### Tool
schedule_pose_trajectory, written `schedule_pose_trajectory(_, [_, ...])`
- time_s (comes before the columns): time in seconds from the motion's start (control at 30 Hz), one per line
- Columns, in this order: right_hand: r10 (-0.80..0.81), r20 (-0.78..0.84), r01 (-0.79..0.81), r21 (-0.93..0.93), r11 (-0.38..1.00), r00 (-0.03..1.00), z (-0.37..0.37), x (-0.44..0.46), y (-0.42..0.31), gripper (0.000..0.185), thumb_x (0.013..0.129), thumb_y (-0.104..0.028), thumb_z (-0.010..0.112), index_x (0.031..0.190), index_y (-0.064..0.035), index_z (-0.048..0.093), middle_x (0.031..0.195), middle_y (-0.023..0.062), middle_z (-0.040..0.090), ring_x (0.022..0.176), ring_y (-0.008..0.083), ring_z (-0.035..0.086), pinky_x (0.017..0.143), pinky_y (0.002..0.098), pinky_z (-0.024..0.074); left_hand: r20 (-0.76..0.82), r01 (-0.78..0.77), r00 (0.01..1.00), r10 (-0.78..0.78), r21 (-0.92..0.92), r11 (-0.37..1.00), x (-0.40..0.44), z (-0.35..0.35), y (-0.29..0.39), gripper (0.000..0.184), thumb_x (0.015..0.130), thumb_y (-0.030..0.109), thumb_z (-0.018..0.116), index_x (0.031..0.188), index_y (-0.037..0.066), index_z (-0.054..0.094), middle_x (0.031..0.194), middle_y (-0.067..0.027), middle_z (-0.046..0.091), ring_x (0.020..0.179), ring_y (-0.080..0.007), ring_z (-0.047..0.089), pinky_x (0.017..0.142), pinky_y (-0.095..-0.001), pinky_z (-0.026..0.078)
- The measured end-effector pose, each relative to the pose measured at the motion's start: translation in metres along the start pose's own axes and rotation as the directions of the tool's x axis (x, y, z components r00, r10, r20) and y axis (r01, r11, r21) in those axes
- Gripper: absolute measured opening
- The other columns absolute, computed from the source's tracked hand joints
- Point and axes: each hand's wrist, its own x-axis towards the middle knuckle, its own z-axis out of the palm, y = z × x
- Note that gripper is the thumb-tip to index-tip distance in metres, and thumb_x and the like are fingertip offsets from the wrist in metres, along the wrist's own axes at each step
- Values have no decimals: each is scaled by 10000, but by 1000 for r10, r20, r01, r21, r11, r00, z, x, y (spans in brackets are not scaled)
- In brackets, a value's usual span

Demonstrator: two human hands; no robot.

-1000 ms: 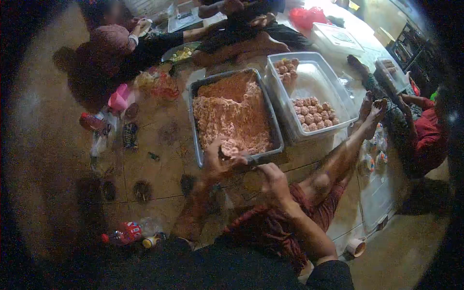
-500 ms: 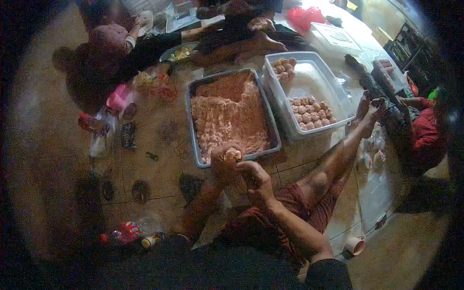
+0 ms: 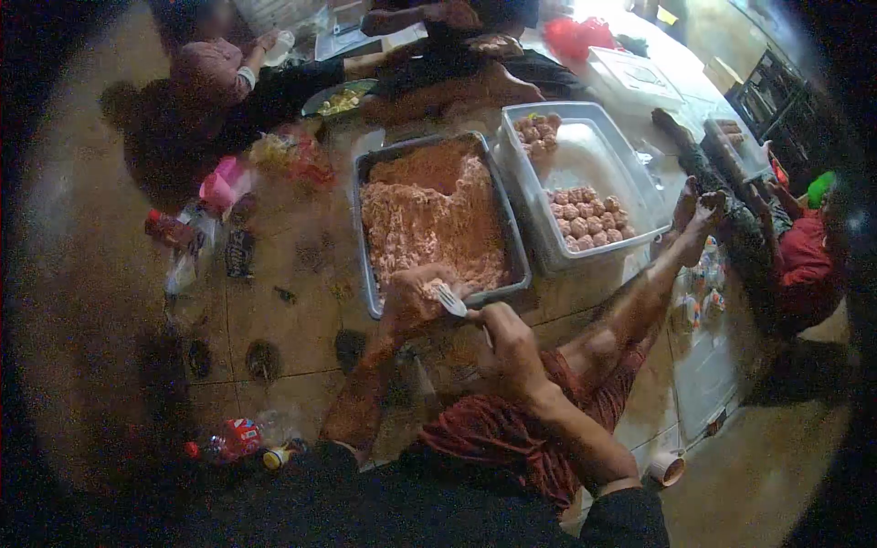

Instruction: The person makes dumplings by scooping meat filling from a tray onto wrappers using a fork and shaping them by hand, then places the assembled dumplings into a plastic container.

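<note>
My left hand (image 3: 411,297) is closed around a small clump of pinkish, shredded-looking mixture (image 3: 432,289), at the near edge of a grey tub (image 3: 523,260). In the tub lies a large mass of the same mixture (image 3: 425,215), with a redder layer toward the far end. My right hand (image 3: 513,352) grips a pale fork (image 3: 451,300), whose tines point at the clump and reach my left fingers. Whether the tines press into the clump I cannot tell. To the right, a clear plastic box (image 3: 630,164) holds rows of round balls (image 3: 589,217) and a smaller pile in its far corner.
Bottles (image 3: 239,438) lie on the tiled floor at lower left, and a cup (image 3: 667,468) lies at lower right. Other people sit around, one with a red sleeve (image 3: 808,251) on the right. A bowl (image 3: 340,100) stands beyond the tub.
My right hand has drawn slightly down and right, and the fork's tines now show at the clump. My left hand has shifted a little left and turned.
</note>
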Motion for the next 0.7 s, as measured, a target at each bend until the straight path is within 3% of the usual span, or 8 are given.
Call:
schedule_pose_trajectory(0.07, [111,74,-114,32,993,991,-19,0,-14,137,894,-16,607,1026,19,612,960,232,626,897,419,642,769,461,509,-40,63,997,-73,-210,976,2,0,-40,289,807,316,827,900,75,697,738,-83,695,671,-151,648,611,-341,507])
schedule_pose_trajectory(0.17, [30,-47,-27,64,998,998,-9,5,-17,128,893,-16,616,1016,20,614,922,224,632,872,419,643,758,454,512,10,-365,926,378,283,887,1,-5,-37,308,805,330,830,903,65,708,777,-76,701,690,-127,626,617,-327,497])
schedule_pose_trajectory(0.23, [2,-33,-1,33,999,999,1,3,-2,124,893,-17,628,1012,13,616,895,214,636,840,401,650,742,438,515,99,198,968,-229,258,946,2,1,22,350,786,283,862,1003,58,704,852,-48,709,755,-111,632,684,-312,517])
schedule_pose_trajectory(0.33, [83,7,-83,26,996,997,-14,3,-9,117,892,-19,650,1002,2,619,861,195,643,797,355,661,721,404,517,119,-132,984,132,-7,991,-1,-15,36,416,752,208,892,1064,45,670,888,-17,697,795,-112,635,759,-297,530])
schedule_pose_trajectory(0.37, [208,26,-209,41,977,978,-23,0,-17,114,891,-20,661,996,-1,621,855,185,648,788,327,665,716,386,516,86,9,996,9,-203,979,-13,-20,32,420,735,151,900,1048,44,641,883,-13,687,818,-116,643,811,-288,532])
schedule_pose_trajectory(0.43, [233,19,-233,49,971,972,-28,0,-23,115,886,-16,666,991,-1,622,858,182,650,789,305,666,715,381,516,73,-16,997,25,-127,992,-13,-17,45,404,744,158,893,1033,42,635,879,-26,689,823,-118,645,802,-297,534])
schedule_pose_trajectory(0.5, [240,6,-240,55,969,971,-26,0,-21,116,881,-12,672,986,-1,624,860,179,651,790,282,666,714,376,515,42,-281,960,278,171,944,-6,-16,37,346,815,236,840,1001,35,630,866,-51,691,814,-126,655,761,-317,539])
schedule_pose_trajectory(0.7, [187,48,-191,78,979,981,-4,-1,-8,116,879,-19,672,983,6,629,874,188,651,816,295,676,723,378,516,-24,-131,991,131,32,991,-6,-2,26,444,859,446,756,900,18,642,822,-118,694,747,-201,686,685,-348,533])
